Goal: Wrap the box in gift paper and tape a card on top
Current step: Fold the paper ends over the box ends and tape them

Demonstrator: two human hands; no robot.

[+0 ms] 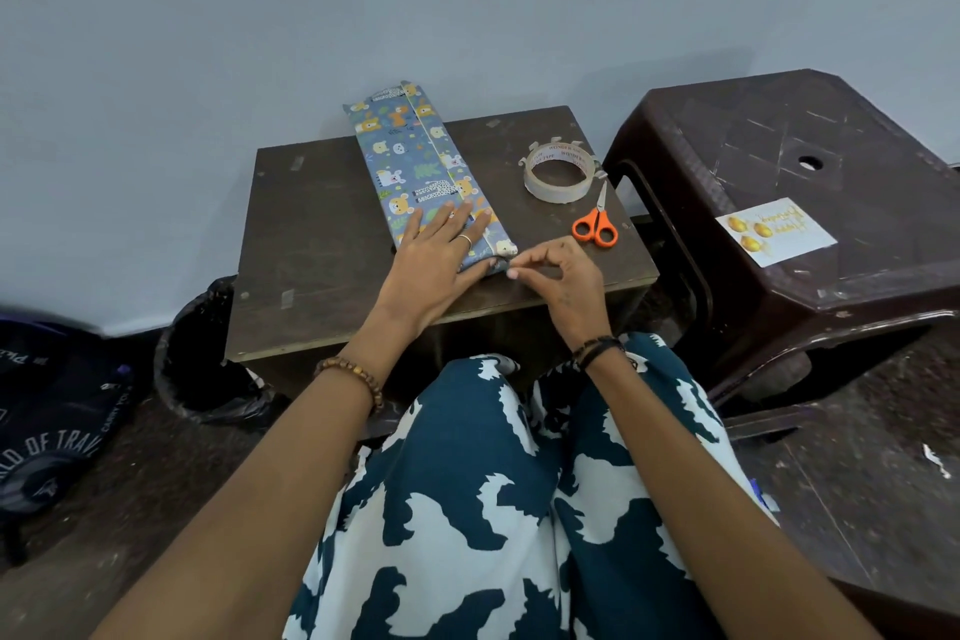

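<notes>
Right hand [558, 276] fingers [519, 269] pinch wrapped box [415, 156] end; left hand [441, 255] flat.

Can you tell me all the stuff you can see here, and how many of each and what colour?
wrapped box: one, blue paper with animal pictures, lying on the small table, far end past its back edge
small table: one, dark brown, in front of the person
tape roll: one, clear, on the table right of the box
scissors: one pair, orange handles, just below the tape roll
stool: one, dark brown plastic, right of the table
card: one, white with gold print, on the stool
bin: one, black liner, left of the table
bag: one, black, far left on the floor
hands: two; left hand flat on the box, right hand pinching at the box's near end
</notes>
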